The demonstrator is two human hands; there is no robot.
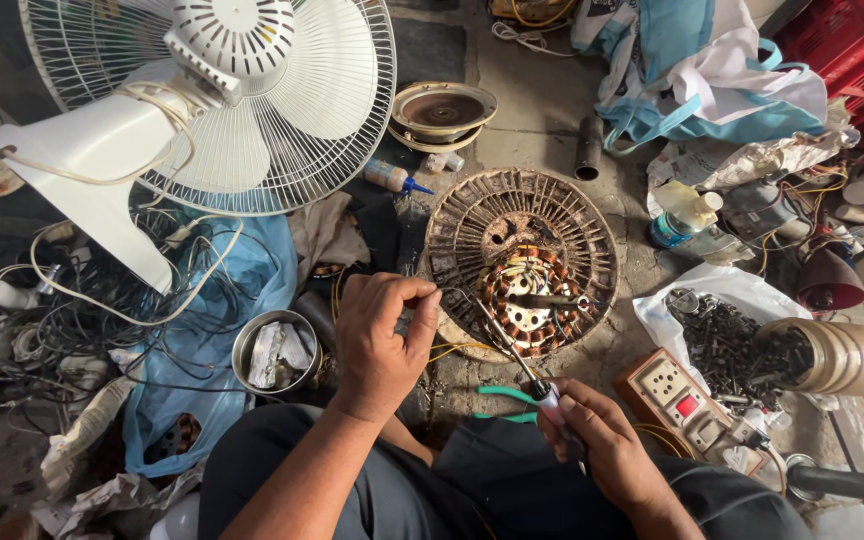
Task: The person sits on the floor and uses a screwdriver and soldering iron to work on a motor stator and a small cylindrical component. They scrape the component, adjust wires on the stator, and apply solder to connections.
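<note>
Left hand (380, 345): pinched on thin wire at round rusty fan motor (520, 262).
Right hand (600, 440): clamped on soldering iron (512, 350).
Progress: copper windings exposed, joint unfinished.

Illumination is soft, even daylight; the concrete floor (542, 110) reads brightest at upper centre. The white fan (242, 90) approaches overexposure. Left edge falls into deep shadow. Wide-angle distortion curves the frame edges. Focus is sharp throughout.

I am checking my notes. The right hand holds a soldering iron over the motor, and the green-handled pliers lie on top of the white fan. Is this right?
Not quite. In the head view, the green-handled pliers lie low beside the right hand, not on the white fan. That hand does hold the soldering iron toward the motor.
</note>
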